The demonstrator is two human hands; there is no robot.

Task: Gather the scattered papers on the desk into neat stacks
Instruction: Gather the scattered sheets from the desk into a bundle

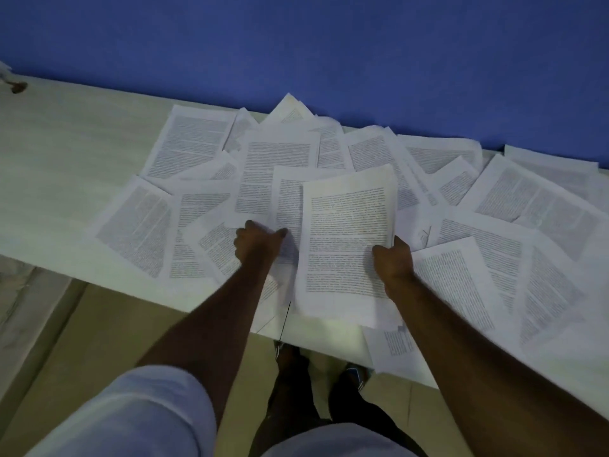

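Several printed white sheets [197, 143] lie scattered and overlapping across the pale desk [66, 153], from its middle to the right edge of view. My right hand [393, 258] grips the right edge of a small stack of sheets [346, 245], held tilted above the desk near its front edge. My left hand [255, 242] pinches the lower edge of a single sheet [286, 199] just left of that stack. Some sheets at the back curl up against the wall.
A blue wall [329, 44] runs along the desk's far edge. One sheet [392, 347] overhangs the front edge near my right arm. A small brown object [18, 87] sits at the far left corner. Below the desk are my legs and the tan floor [99, 324].
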